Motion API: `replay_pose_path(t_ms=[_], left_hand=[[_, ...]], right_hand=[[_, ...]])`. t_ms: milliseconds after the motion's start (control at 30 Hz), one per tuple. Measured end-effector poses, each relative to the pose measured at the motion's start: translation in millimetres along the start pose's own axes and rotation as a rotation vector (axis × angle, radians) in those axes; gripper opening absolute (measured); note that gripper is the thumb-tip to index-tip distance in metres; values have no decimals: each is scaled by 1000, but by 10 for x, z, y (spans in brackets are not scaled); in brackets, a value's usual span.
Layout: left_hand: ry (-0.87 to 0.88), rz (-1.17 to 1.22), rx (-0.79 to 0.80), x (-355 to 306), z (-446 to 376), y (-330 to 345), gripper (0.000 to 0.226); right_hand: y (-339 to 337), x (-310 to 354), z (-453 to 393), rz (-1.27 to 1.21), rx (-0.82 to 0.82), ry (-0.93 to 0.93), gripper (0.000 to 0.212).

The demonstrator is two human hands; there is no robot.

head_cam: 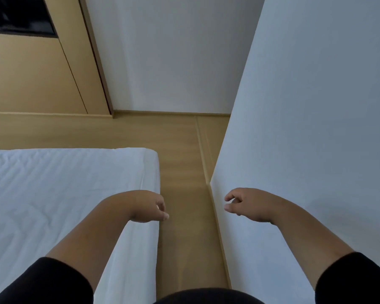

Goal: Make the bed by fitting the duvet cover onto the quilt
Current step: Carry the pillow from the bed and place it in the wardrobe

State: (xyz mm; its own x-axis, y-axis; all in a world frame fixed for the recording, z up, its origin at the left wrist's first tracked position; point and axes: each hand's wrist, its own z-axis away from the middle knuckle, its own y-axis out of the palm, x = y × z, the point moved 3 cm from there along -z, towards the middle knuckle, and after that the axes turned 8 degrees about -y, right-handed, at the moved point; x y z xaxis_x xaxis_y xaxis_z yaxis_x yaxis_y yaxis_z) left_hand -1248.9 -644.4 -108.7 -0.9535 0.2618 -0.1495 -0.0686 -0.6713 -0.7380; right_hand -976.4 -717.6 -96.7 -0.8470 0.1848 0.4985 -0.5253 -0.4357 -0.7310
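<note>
Fingers loosely curled, holding nothing: left hand (150,207) over white-sheeted bed (59,194) edge, right hand (246,204) near white wall (316,128).

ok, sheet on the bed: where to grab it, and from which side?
Pinch the sheet at its near-right corner fold, coming from the floor gap on the right. It's stretched flat on top; only that corner shows a fold. Left hand hangs nearest, empty.
</note>
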Motion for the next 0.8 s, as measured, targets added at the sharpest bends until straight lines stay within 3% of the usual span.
replay_pose_path(t_ms=[333, 567, 800], left_hand=[[30, 19, -2, 9, -1344, -1319, 41], [-106, 74, -21, 187, -2528, -2279, 43], [-221, 211, -74, 364, -3318, -3282, 42]], right_hand=[[-891, 42, -1622, 22, 80, 2, 44], [-1775, 62, -3421, -6, 110, -84, 32], [-2762, 549, -4881, 139, 141, -226, 40]])
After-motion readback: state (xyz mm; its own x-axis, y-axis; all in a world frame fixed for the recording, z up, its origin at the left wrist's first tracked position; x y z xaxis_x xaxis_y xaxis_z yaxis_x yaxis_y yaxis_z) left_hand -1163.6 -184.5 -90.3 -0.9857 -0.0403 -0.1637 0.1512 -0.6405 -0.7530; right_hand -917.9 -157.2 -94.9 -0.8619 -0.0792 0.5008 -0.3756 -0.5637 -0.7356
